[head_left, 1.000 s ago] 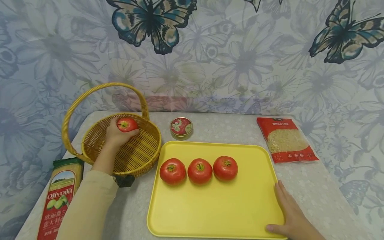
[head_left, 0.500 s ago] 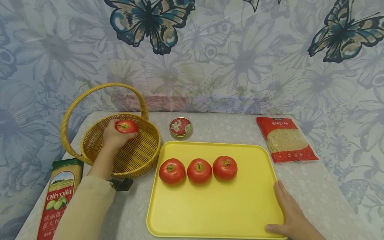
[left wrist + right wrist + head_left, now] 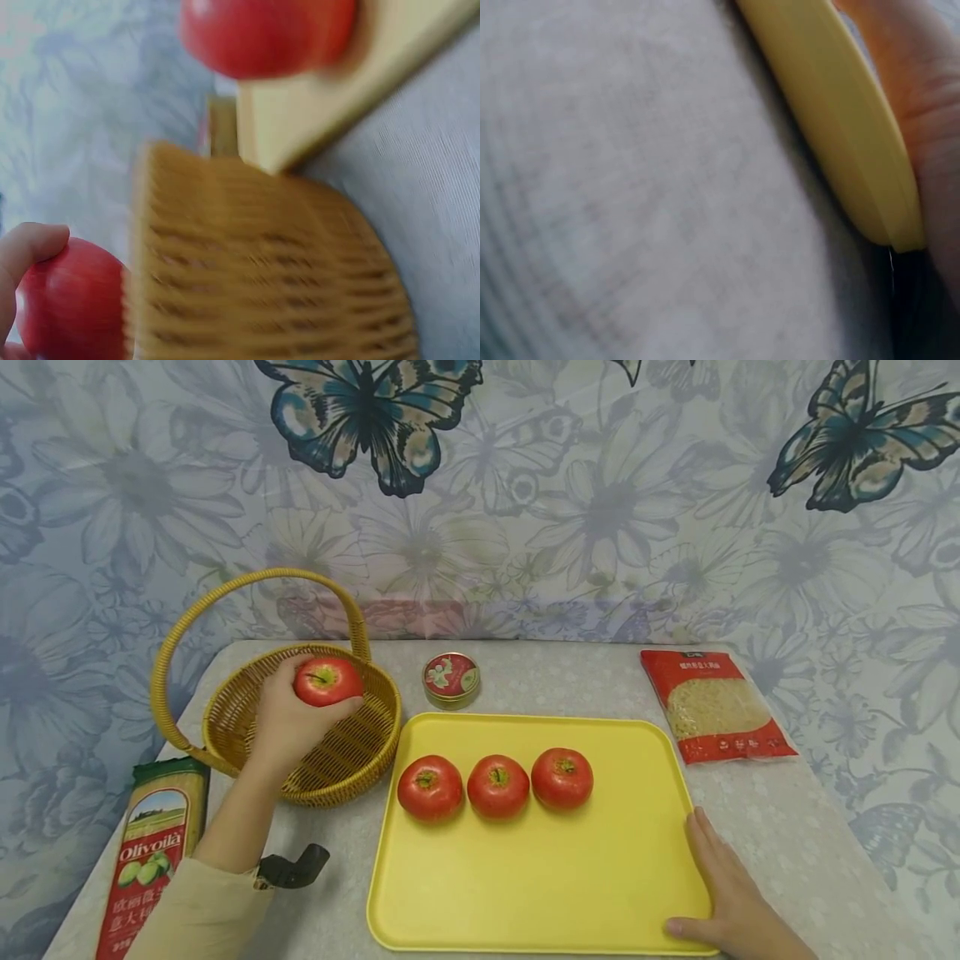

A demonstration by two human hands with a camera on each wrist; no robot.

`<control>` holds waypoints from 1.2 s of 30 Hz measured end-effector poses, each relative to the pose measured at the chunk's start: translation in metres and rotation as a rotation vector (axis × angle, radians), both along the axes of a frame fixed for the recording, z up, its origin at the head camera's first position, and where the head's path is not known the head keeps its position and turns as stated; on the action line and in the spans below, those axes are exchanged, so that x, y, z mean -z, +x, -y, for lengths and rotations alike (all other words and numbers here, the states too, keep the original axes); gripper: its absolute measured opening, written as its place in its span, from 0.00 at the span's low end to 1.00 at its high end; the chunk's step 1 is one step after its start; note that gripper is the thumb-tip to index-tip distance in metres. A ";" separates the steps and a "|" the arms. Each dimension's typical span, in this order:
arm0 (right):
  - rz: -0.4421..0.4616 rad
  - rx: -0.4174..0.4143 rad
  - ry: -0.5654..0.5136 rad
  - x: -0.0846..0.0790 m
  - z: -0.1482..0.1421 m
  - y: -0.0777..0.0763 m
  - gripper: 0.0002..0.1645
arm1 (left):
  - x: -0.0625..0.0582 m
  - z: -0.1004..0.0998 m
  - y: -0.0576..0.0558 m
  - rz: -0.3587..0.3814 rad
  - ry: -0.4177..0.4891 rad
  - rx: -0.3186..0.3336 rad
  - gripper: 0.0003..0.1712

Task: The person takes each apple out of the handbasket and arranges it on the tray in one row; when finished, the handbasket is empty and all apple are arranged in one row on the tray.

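Note:
My left hand (image 3: pixel 288 722) grips a red apple (image 3: pixel 328 682), thumb on one side and fingers on the other, above the yellow wicker basket (image 3: pixel 356 768). In the left wrist view the held apple (image 3: pixel 75 304) shows beside the basket's woven side (image 3: pixel 277 262). Three more red apples, a left one (image 3: pixel 430 787), a middle one (image 3: pixel 498 787) and a right one (image 3: pixel 562 778), sit in a row on the yellow tray (image 3: pixel 540 885). My right hand (image 3: pixel 727 893) rests at the tray's right edge, its fingers straight along the rim and its thumb over the near corner.
A round red-lidded tin (image 3: pixel 452 680) stands behind the tray. To the far right lies a red bag of pasta (image 3: pixel 716 706). A long Olivoilà pasta pack (image 3: pixel 150 852) lies left of my left forearm. The basket's tall handle (image 3: pixel 168 652) arches up at the left.
My left hand has raised the apple from inside the basket, and the forearm has come up and nearer the camera. My right hand stays at the tray's edge.

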State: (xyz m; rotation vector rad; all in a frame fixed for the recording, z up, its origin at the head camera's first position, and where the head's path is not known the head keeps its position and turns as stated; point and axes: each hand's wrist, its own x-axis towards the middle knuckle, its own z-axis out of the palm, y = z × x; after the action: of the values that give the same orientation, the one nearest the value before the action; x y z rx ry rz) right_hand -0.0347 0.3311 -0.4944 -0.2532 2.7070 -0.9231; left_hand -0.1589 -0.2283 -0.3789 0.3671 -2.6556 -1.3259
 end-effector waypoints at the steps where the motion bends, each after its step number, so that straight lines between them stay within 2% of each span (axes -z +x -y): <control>1: 0.003 0.001 0.000 0.000 0.000 0.000 0.79 | -0.004 -0.005 0.004 -0.016 -0.004 0.017 0.58; 8: 0.048 0.022 0.011 -0.001 0.001 -0.001 0.77 | -0.032 -0.045 0.021 -0.053 -0.016 0.148 0.56; 15: 0.013 0.009 -0.004 0.000 -0.001 -0.001 0.77 | -0.042 -0.091 0.032 -0.064 0.023 0.272 0.52; 23: -0.024 -0.002 -0.017 0.003 -0.002 0.001 0.77 | -0.042 -0.154 0.040 -0.064 0.034 0.429 0.50; 30: -0.191 -0.070 0.030 0.008 -0.002 0.004 0.78 | -0.036 -0.209 0.047 -0.060 0.000 0.581 0.49; 36: -0.096 -0.030 -0.014 0.004 -0.001 0.004 0.77 | -0.031 -0.250 0.053 -0.043 -0.069 0.693 0.50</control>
State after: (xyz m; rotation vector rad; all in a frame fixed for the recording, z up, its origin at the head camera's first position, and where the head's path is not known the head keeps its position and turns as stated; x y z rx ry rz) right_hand -0.0311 0.3321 -0.4983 -0.3488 2.7767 -0.9452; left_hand -0.1054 0.0216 -0.3477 -0.6437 -2.8910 -1.3485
